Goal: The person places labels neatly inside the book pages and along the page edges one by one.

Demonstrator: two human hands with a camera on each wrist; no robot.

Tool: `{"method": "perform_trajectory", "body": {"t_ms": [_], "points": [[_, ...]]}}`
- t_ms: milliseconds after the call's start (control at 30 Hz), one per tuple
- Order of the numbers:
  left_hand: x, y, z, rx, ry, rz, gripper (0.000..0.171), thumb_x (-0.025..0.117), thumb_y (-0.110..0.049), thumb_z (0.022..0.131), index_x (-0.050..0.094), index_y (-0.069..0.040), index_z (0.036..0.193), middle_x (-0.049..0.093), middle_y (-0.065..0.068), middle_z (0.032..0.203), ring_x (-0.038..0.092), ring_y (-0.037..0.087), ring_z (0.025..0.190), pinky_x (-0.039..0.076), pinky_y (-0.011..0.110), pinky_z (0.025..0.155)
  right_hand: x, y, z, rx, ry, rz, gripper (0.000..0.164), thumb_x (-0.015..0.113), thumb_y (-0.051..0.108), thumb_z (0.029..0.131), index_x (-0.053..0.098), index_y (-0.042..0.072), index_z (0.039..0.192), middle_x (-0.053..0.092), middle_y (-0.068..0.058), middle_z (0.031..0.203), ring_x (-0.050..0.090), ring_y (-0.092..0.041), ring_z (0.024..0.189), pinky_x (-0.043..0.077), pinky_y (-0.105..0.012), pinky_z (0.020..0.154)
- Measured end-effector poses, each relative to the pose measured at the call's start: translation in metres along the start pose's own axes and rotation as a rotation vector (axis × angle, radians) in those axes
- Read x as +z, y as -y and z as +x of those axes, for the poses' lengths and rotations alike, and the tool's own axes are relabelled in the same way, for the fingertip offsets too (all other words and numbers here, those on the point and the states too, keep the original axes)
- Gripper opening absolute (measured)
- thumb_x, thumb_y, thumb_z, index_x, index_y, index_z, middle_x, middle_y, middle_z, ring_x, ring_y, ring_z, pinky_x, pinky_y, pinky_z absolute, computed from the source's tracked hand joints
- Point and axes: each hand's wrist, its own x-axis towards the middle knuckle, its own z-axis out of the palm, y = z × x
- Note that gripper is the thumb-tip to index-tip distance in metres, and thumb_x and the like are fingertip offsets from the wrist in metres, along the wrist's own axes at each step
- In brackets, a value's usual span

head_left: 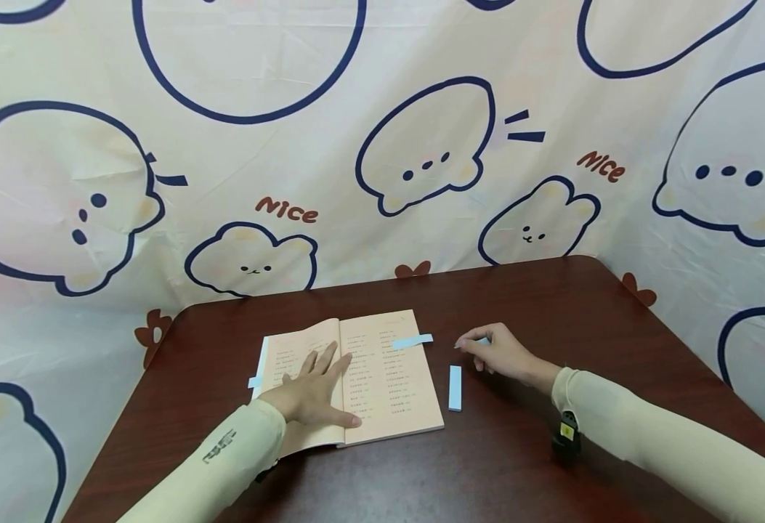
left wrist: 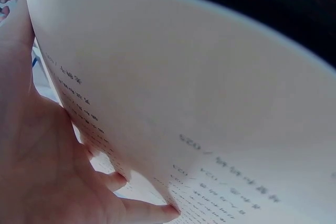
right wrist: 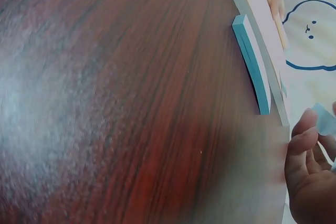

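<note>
An open book (head_left: 391,385) with printed pages lies on the table. Spread over its left page and middle fold is my left hand (head_left: 313,396), fingers straight and pressing the paper. In the left wrist view the page (left wrist: 157,66) bulges up beside that hand. To the right of the book, my right hand (head_left: 503,356) pinches a pale blue sticky strip (right wrist: 325,121) between thumb and fingers. Just below that hand lies a thick pad of blue sticky strips (head_left: 455,388). One blue strip (head_left: 413,341) sticks out past the right page's edge.
Another blue tab (head_left: 254,382) pokes out from the book's left edge. The dark wooden table (head_left: 519,457) has rounded far corners. A patterned white cloth (head_left: 330,167) hangs behind and beside it.
</note>
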Motion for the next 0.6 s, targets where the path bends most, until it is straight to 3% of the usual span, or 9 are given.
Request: {"method": "perform_trajectory", "body": {"t_ms": [167,267,400,600], "points": [[0.0007,0.0007,0.001,0.003,-0.002,-0.003,0.121,0.074,-0.075,0.072,0.014,-0.025,0.164,-0.007,0.01,0.173,0.002,0.049,0.156,0.013,0.088,0.104,0.0009,0.0019,-0.0008,0.025,-0.023,0.04,0.04,0.051,0.032,0.107,0.073,0.0,0.118,0.073,-0.02,0.108,0.055,-0.011,0.057,0.046,-0.025,0.049],[0.001,0.0007,0.0013,0.002,-0.005,-0.002,0.121,0.074,-0.075,0.072,0.014,-0.024,0.164,-0.006,0.01,0.173,0.002,0.049,0.157,0.013,0.088,0.104,0.0006,0.0047,-0.0021,0.046,-0.033,0.052,0.032,0.055,0.023,0.105,0.071,-0.001,0.12,0.073,-0.016,0.092,0.052,-0.01,0.056,0.045,-0.026,0.048],[0.001,0.0006,0.0014,0.002,-0.004,0.003,0.122,0.074,-0.075,0.072,0.014,-0.024,0.164,-0.006,0.01,0.173,0.003,0.049,0.157,0.014,0.088,0.104,-0.0001,0.0059,-0.003,0.062,-0.03,0.072,0.027,0.06,0.013,0.101,0.069,-0.001,0.123,0.061,-0.004,0.068,0.051,-0.011,0.058,0.045,-0.026,0.05],[0.0012,0.0005,0.0013,0.003,-0.004,0.008,0.121,0.074,-0.076,0.072,0.014,-0.024,0.164,-0.006,0.01,0.173,0.003,0.049,0.156,0.015,0.088,0.104,-0.0005,0.0073,-0.0029,0.083,-0.058,0.07,0.028,0.056,0.008,0.1,0.07,0.0,0.123,0.06,-0.004,0.069,0.053,-0.013,0.062,0.049,-0.027,0.056]]}}
